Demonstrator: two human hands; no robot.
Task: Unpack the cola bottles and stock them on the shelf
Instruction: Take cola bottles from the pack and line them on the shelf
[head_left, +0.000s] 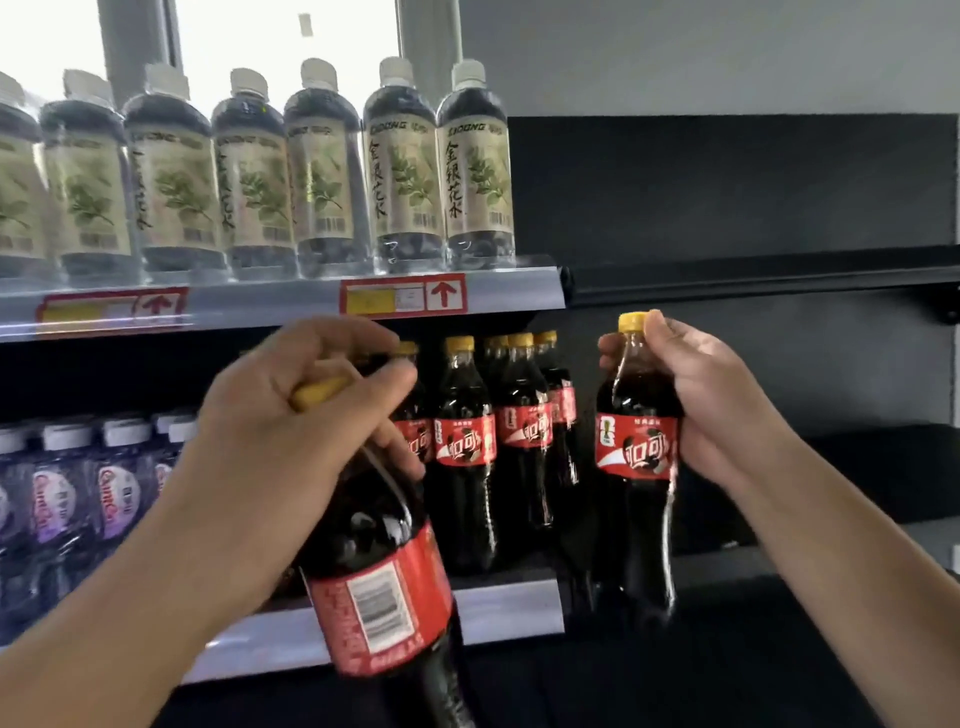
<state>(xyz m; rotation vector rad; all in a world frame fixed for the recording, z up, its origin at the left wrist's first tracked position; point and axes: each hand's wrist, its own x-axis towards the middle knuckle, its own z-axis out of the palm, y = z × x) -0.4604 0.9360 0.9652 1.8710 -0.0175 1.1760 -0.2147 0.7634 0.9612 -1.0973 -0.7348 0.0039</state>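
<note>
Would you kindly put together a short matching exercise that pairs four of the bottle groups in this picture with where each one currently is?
Things:
1. cola bottle with barcode showing
2. cola bottle with front label showing
3. herbal drink bottles with cream labels
4. bottles with purple labels

Places:
A. upper shelf, in a row
B. held upright in the right hand
C. lower shelf, far left
D. held tilted by its neck in the left hand

Pairs: 1-D, 2-B, 3-A, 4-C
</note>
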